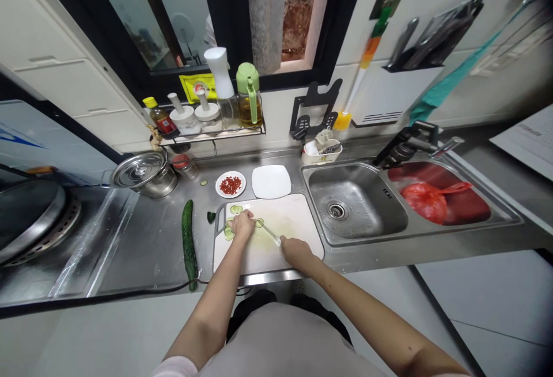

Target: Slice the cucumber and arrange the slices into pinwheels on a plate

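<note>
On the white cutting board (298, 215), my left hand (242, 225) is closed over cucumber slices (228, 232), its fingers curled and partly hiding them. My right hand (298, 253) grips a knife (271, 235) by its pale handle, the blade pointing toward my left hand. A single slice (260, 222) lies by the blade's tip. More slices (235, 209) rest near the board's upper left corner. A whole cucumber (189, 244) lies on the counter left of the board, and a dark green end piece (211, 217) sits beside the board's edge.
Behind the board stand a plate of chopped red pieces (230, 184) and a white square plate (271, 181). A lidded steel pot (144, 172) is at the left. To the right, the sink (358, 201) adjoins a basin holding a red plastic bag (425, 201). Bottles stand on a rack (224, 134).
</note>
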Demonstrator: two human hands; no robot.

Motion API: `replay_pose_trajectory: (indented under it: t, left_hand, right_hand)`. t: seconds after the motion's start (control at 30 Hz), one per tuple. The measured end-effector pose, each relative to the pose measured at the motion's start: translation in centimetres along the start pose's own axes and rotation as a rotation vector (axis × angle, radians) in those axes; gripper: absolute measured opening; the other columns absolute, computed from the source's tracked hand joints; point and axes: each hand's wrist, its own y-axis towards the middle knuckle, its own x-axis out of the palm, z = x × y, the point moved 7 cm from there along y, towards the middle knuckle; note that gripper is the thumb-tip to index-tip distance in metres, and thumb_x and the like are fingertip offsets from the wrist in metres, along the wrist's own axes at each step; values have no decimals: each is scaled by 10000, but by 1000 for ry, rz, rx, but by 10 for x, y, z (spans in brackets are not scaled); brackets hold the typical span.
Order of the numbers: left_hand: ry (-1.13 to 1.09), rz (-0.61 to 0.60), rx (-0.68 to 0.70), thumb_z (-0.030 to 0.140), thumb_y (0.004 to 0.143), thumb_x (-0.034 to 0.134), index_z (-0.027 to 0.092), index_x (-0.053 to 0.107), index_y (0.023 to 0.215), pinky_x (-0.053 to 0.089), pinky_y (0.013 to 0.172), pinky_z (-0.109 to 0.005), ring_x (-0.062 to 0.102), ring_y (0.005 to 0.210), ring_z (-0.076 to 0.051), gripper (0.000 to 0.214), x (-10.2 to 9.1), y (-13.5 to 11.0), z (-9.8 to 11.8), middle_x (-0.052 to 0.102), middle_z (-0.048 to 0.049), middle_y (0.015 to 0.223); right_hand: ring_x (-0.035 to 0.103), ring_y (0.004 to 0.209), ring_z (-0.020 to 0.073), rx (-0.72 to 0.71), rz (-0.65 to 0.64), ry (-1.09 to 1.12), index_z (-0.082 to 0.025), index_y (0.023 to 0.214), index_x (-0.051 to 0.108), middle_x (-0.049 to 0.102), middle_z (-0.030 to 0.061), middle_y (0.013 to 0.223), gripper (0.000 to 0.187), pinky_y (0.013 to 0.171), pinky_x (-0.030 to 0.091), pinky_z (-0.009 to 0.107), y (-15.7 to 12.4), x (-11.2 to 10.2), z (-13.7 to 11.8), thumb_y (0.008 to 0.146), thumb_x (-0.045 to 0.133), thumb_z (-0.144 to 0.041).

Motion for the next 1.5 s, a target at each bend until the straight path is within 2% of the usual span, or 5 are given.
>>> replay_pose_trajectory:
  t: [0.23,0.63,1.17,1.37,1.5]
  left_hand:
    - [34,6,-6,325,750,625,296,635,868,309,944,-414,589,1049,-257,122,2,3,-2,713,-23,924]
    - [12,-5,10,316,747,628,297,634,867,298,952,-421,584,1051,-254,122,0,2,-1,721,-7,951]
    - [72,49,42,254,807,563,287,646,918,271,947,-427,558,1068,-257,142,-2,-8,5,720,-28,941]
    - [115,89,126,293,849,512,253,663,945,266,921,-430,516,1091,-280,184,0,-24,14,688,-77,1045]
    - [119,105,145,209,825,522,237,659,908,264,901,-413,513,1080,-264,163,2,-28,20,675,-76,1069]
  right_hand:
    - [660,948,250,24,-10,-1,-135,1121,538,681,167,970,271,746,459,339,-8,5,9,932,344,-145]
    - [663,952,252,-4,12,-3,-134,1115,534,683,160,960,277,744,461,333,2,1,2,909,353,-101]
    - [654,965,258,28,-26,-14,-168,1108,543,686,147,1003,275,750,419,318,-32,9,24,940,328,-206]
    - [649,943,240,180,94,52,-192,1140,509,689,127,978,309,738,388,300,-29,-8,47,987,278,-331]
    - [640,960,231,262,121,80,-195,1169,501,685,122,1019,351,742,381,290,-21,-15,63,993,245,-360]
